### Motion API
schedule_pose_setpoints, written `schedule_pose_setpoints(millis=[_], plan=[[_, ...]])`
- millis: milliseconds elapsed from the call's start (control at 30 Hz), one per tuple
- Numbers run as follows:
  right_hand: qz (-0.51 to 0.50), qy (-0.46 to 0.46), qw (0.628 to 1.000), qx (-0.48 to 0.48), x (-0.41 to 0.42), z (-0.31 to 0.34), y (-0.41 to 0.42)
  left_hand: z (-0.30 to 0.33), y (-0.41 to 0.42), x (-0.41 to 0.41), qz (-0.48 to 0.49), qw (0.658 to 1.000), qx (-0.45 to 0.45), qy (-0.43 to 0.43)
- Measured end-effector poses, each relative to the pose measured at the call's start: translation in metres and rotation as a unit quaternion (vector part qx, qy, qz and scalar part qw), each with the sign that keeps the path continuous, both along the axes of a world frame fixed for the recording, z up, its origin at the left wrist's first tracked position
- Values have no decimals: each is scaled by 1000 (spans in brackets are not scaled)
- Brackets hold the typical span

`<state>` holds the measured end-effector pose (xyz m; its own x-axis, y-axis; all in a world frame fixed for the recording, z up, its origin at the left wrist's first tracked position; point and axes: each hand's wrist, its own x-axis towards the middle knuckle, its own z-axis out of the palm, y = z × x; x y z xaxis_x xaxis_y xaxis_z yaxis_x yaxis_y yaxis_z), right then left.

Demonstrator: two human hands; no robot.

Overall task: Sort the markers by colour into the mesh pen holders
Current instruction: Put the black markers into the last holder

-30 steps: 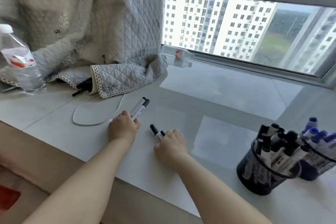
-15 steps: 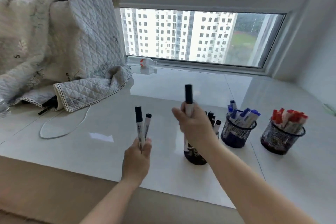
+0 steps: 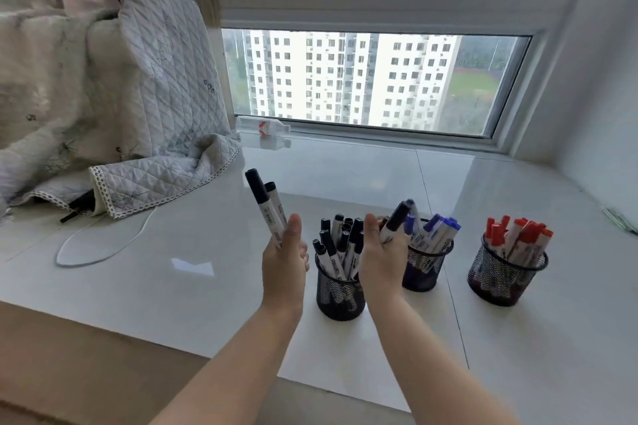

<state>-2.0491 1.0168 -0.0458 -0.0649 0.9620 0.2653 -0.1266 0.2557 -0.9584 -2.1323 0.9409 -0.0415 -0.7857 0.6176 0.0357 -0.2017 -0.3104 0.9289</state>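
Soft window point(image 3: 373, 79) daylight, edge distortion

A glossy white stone window ledge point(image 3: 345, 179) carries three black wire-mesh pen holders in a row: one of black-capped markers point(image 3: 340, 297), to its right one of blue point(image 3: 426, 269), then one of red point(image 3: 505, 279). Left of the black-marker holder lie a looped white cable point(image 3: 103, 252) and a grey quilted blanket point(image 3: 155, 172); behind it, a clear plastic bottle point(image 3: 264, 126) on its side.
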Motion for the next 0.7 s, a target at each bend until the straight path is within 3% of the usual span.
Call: schedule_pose_setpoints(millis=[133,233,467,700], plan=[[39,-75,996,-32,-1,-26,-3,2,12,13,42,998,-25,41],[54,-49,994,-76,2,-32,-6,1,16,24,54,997,-35,45],[73,-89,988,-105,22,-27,-18,-11,15,40,22,995,3,100],[100,-104,989,-44,41,-23,-22,-22,8,45,-20,987,-38,153]])
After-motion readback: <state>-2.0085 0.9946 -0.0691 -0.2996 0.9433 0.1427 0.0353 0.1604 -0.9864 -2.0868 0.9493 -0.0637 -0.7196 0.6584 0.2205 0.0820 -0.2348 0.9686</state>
